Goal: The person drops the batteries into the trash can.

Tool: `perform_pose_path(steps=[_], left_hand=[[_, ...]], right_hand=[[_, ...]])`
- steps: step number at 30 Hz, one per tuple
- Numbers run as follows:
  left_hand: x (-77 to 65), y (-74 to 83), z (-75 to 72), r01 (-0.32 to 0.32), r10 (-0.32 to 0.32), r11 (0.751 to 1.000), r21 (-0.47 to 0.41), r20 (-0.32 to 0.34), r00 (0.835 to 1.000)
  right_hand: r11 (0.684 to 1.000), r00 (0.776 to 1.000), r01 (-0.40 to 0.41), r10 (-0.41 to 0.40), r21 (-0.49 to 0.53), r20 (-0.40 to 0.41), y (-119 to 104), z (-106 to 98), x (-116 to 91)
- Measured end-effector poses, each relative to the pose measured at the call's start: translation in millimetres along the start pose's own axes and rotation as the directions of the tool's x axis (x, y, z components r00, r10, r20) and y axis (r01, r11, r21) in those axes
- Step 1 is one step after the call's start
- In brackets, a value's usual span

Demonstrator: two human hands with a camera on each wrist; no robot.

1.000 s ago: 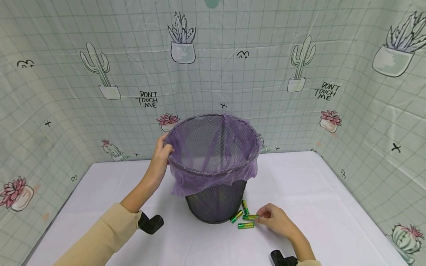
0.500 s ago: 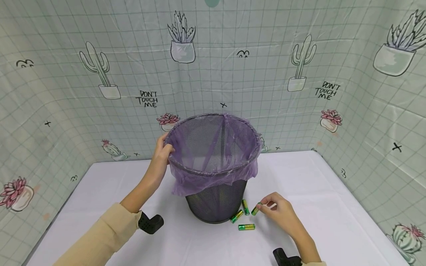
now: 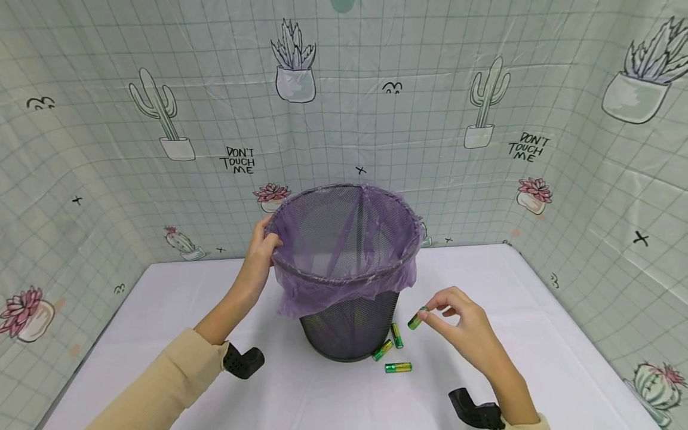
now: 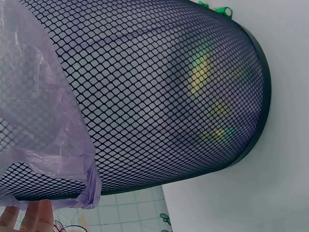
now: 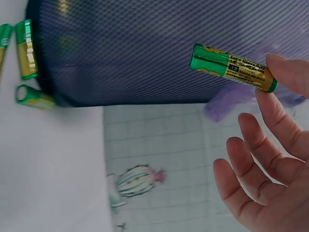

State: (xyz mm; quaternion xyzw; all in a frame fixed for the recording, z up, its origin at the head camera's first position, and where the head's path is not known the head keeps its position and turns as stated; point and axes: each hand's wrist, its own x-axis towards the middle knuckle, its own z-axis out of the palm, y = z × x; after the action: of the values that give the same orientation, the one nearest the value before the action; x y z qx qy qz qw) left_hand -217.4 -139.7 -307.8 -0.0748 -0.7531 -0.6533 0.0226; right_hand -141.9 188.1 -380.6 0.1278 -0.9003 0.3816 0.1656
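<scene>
A black mesh wastebasket (image 3: pixel 349 331) stands tilted towards me, lined with a purple plastic bag (image 3: pixel 317 298) folded over its rim. My left hand (image 3: pixel 259 251) grips that rim at the left. Between thumb and forefinger, my right hand (image 3: pixel 464 322) pinches one green and gold battery (image 5: pixel 231 67) by its end, above the table and right of the basket. Three similar batteries lie by the basket's foot: one upright in view (image 3: pixel 396 335), one slanted (image 3: pixel 383 350), one crosswise (image 3: pixel 398 367). Through the mesh, the left wrist view shows blurred yellow-green shapes (image 4: pixel 200 72) inside.
A white cloth (image 3: pixel 473 275) covers the table. Behind and at both sides hangs a gridded curtain (image 3: pixel 344 131) printed with cacti. Black camera mounts (image 3: pixel 244 362) sit on both wrists.
My right hand has picked up one battery from the group and raised it up and to the right. The crosswise battery shifted slightly. The left hand and basket stay put.
</scene>
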Motion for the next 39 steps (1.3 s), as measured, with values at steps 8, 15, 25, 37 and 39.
perform_pose_path(steps=[8, 15, 25, 37, 39], left_hand=[[-0.5, -0.3, 0.0, -0.005, 0.005, 1.000, 0.004, 0.000, 1.000], [-1.2, 0.2, -0.3, -0.001, 0.001, 1.000, 0.008, 0.000, 1.000], [-1.0, 0.4, 0.0, -0.004, 0.004, 1.000, 0.000, 0.006, 1.000], [-1.0, 1.7, -0.1, 0.006, -0.006, 1.000, -0.007, -0.001, 1.000], [-0.8, 1.6, 0.1, 0.007, -0.007, 1.000, -0.004, -0.003, 1.000]], right_hand=[[0.987, 0.984, 0.159, -0.159, -0.009, -0.080, -29.7, -25.6, 13.5], [0.972, 0.964, 0.237, -0.236, -0.009, -0.124, -58.6, -44.4, 25.6], [0.959, 0.953, 0.272, -0.257, 0.079, -0.158, -88.0, -57.5, 45.3], [0.956, 0.958, 0.265, -0.245, 0.129, -0.150, -101.3, -42.6, 67.7], [0.954, 0.958, 0.265, -0.246, 0.137, -0.146, -101.6, -39.7, 68.9]])
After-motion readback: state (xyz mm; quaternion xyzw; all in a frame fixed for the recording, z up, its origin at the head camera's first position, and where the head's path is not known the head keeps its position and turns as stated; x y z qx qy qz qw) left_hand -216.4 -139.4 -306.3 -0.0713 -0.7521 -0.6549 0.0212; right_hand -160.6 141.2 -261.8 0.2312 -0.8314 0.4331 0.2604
